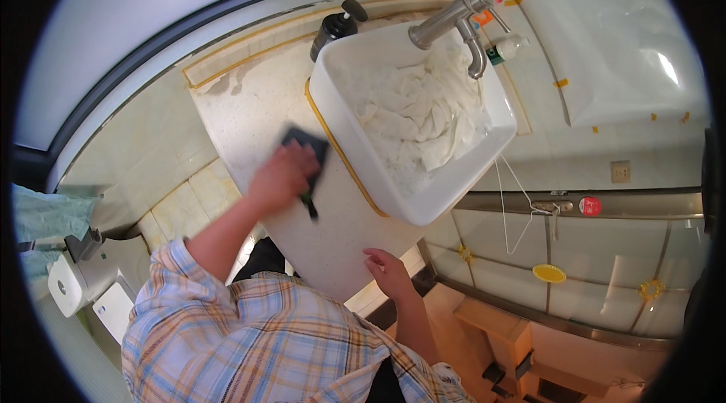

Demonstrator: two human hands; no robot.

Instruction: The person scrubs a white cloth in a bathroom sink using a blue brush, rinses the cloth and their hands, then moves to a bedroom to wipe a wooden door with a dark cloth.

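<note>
My left hand presses a dark, flat, roughly rectangular object onto the pale stone countertop, left of the basin. Both are blurred; a narrow dark strip with some green hangs out below the fingers. What the object is, I cannot tell. Over the countertop's front right part, my right hand holds nothing, its fingers loosely bent and apart. White cloth lies bunched in sudsy water inside the white square washbasin.
A metal faucet rises over the basin's far corner. Behind the basin stand a black pump bottle and a clear plastic bottle. A wire hanger hangs from the door handle at right. A toilet is at lower left.
</note>
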